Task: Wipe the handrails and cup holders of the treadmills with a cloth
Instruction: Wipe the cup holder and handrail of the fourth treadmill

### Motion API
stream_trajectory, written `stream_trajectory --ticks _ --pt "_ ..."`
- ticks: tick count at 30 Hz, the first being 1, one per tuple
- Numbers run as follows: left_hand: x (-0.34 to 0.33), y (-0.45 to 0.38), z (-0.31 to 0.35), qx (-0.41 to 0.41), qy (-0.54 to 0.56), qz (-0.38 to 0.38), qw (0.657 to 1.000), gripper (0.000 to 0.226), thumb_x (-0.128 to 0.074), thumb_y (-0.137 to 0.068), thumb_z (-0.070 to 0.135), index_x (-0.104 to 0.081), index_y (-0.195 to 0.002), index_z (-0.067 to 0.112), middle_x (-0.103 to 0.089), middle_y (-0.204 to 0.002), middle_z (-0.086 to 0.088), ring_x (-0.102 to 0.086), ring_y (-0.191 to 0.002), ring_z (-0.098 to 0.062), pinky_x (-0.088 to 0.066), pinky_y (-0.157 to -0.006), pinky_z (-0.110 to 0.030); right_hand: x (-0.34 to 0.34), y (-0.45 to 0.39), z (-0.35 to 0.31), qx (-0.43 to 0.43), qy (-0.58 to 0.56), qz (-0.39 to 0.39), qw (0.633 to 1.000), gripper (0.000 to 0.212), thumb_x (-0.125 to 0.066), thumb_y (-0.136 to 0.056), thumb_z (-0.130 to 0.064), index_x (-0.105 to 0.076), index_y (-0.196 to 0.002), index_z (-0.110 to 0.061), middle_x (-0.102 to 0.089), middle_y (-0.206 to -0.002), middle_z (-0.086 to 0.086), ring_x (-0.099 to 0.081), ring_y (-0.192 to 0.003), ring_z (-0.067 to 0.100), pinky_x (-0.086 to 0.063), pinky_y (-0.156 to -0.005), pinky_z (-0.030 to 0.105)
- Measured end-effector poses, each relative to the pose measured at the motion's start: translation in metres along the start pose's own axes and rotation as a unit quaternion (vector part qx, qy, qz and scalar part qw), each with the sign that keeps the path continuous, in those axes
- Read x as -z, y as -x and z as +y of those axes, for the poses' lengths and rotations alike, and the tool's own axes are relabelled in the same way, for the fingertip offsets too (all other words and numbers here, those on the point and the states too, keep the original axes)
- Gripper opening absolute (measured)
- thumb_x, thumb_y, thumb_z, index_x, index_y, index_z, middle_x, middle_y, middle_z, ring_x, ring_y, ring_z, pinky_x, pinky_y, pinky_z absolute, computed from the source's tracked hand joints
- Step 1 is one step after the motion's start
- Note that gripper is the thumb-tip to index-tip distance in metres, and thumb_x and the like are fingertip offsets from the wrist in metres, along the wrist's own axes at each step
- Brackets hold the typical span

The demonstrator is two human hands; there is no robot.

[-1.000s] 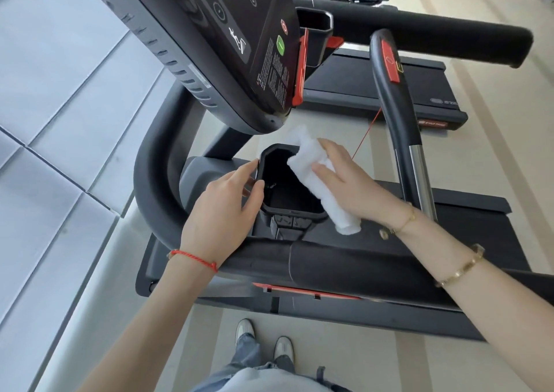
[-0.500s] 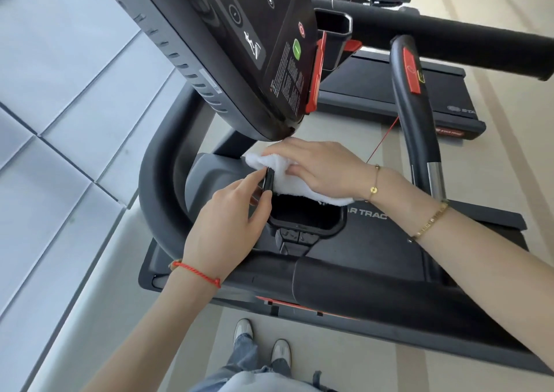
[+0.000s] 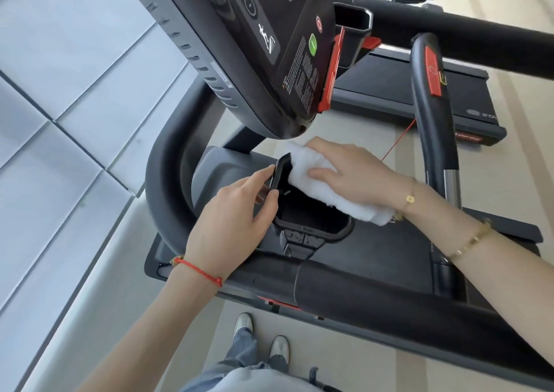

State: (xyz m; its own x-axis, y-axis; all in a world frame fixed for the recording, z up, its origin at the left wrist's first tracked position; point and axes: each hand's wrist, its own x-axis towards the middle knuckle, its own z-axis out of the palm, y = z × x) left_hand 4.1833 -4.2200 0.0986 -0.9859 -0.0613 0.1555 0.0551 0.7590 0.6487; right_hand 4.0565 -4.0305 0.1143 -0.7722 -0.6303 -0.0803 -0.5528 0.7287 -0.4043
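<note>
A black square cup holder sits in the treadmill's console tray, just under the tilted display. My left hand pinches its left rim between thumb and fingers. A folded white cloth lies over the holder's far and right rim. My right hand lies on top of the cloth with fingers spread, pressing it down against the rim. A thick black handrail runs across in front of the holder, and another curves up on the left.
The display console overhangs the holder closely. An upright grip with a red tab and chrome section stands right of my right hand. A second treadmill lies beyond. A tiled wall is on the left.
My right hand carried the cloth from the holder's right side up onto its far rim, then slid slightly back right. My left hand has stayed on the left rim.
</note>
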Motion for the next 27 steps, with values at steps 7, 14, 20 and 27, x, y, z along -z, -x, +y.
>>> stream_trajectory --ticks 7,14,20,27 --pt "0.001 0.0 -0.001 0.001 -0.002 0.001 1.0 0.041 -0.047 -0.097 0.038 -0.051 -0.137 0.03 -0.066 -0.095 0.011 -0.064 -0.091 -0.01 -0.054 -0.08 -0.039 -0.002 0.002 -0.004 -0.036 -0.045 0.02 0.998 0.033 -0.055 -0.093 -0.038 -0.051 -0.125 -0.035 -0.062 -0.096 -0.008 -0.056 -0.09 0.022 -0.04 -0.074 0.034" --pt "0.001 0.001 -0.001 0.005 0.0 0.008 1.0 0.041 -0.047 -0.097 0.04 -0.052 -0.136 0.031 -0.066 -0.093 0.012 -0.063 -0.089 -0.008 -0.055 -0.079 -0.039 -0.017 0.043 0.003 -0.116 -0.114 0.13 0.978 0.036 -0.047 -0.098 -0.025 -0.047 -0.134 -0.024 -0.055 -0.103 -0.005 -0.048 -0.088 0.014 -0.034 -0.064 0.015" --pt "-0.001 0.001 -0.002 -0.001 0.004 0.013 1.0 0.04 -0.048 -0.097 0.037 -0.053 -0.136 0.028 -0.066 -0.092 0.011 -0.062 -0.085 -0.01 -0.055 -0.076 -0.039 -0.007 0.073 0.004 0.032 -0.141 0.136 0.98 0.042 -0.042 -0.102 -0.025 -0.036 -0.143 -0.034 -0.037 -0.149 -0.01 -0.033 -0.138 0.001 -0.022 -0.113 0.009" --pt "-0.001 0.001 -0.001 -0.007 -0.012 0.011 1.0 0.042 -0.046 -0.097 0.038 -0.051 -0.138 0.028 -0.067 -0.093 0.012 -0.063 -0.086 -0.008 -0.054 -0.078 -0.037 0.024 0.084 0.026 0.169 0.0 -0.022 0.985 0.051 -0.025 -0.103 -0.045 -0.039 -0.145 -0.019 -0.04 -0.152 -0.003 -0.031 -0.143 0.01 -0.028 -0.118 0.032"
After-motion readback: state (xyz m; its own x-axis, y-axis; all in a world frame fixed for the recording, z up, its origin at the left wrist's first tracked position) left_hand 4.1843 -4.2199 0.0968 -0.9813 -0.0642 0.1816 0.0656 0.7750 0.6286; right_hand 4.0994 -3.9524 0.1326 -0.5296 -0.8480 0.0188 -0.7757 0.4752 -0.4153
